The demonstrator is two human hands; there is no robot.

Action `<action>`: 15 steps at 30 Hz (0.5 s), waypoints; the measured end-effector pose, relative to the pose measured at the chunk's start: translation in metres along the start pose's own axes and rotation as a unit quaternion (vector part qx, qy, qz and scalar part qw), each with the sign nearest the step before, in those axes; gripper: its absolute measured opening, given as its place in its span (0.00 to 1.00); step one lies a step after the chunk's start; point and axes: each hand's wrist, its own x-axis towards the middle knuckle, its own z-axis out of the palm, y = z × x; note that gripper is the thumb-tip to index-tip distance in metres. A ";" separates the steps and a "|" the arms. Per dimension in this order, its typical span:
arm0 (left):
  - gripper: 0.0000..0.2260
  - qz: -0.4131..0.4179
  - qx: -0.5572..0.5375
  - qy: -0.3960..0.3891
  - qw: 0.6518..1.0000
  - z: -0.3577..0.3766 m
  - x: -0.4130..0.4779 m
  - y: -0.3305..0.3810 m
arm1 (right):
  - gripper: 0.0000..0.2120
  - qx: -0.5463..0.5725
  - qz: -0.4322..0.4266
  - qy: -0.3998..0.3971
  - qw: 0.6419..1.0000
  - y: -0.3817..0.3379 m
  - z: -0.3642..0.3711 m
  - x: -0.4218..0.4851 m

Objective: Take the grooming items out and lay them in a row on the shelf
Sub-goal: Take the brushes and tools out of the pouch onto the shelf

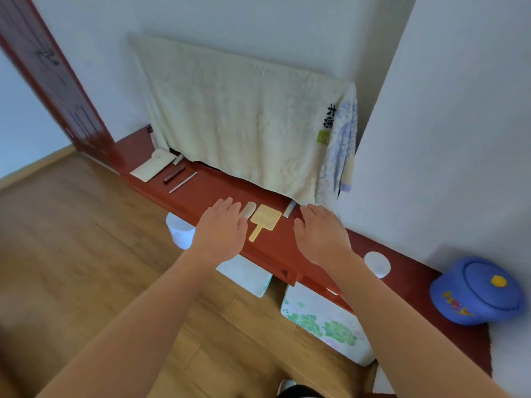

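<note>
– Head camera: where are the hands?
– Both reach out over the red-brown shelf [207, 189], palms down. The left hand [221, 229] has straight fingers, slightly spread, gripping nothing. The right hand [321, 235] is just as flat and holds nothing either.
– And the grooming items?
– Between the hands lies a yellow paddle-shaped piece [265, 220], handle pointing to the shelf's front edge. Just left of it is a pale flat item [250, 208], right at the left fingertips; I cannot tell whether they touch it. Near the right fingertips sits a small grey metallic item [288, 210], partly under the towel's hem.
– Anything further along?
– Well to the left, on the same shelf: a thin pale stick [183, 182], a dark brown stick [174, 175] beside it, then a cream flat case [151, 168].
– What else is around?
– A cream towel [238, 119] hangs down behind the shelf, with a blue-patterned cloth [340, 150] at its right edge. Right of the right arm stand a white round jar [377, 264] and a blue lidded pot [477, 293]. Under the shelf are a floral box [324, 326] and a white cylinder [179, 232] on the wooden floor [86, 239].
</note>
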 end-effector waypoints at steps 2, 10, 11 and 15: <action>0.23 -0.044 -0.002 -0.002 0.999 -0.007 -0.001 -0.014 | 0.17 -0.008 -0.038 -0.025 0.999 -0.013 -0.001 0.017; 0.25 -0.165 -0.012 0.037 0.985 -0.029 -0.027 -0.081 | 0.15 -0.014 -0.166 -0.051 0.985 -0.084 0.016 0.074; 0.24 -0.178 -0.013 0.043 0.983 -0.032 -0.032 -0.090 | 0.12 -0.008 -0.176 -0.051 0.983 -0.098 0.018 0.078; 0.18 -0.225 -0.010 0.065 0.972 -0.042 -0.045 -0.132 | 0.17 0.000 -0.216 -0.055 0.975 -0.149 0.033 0.094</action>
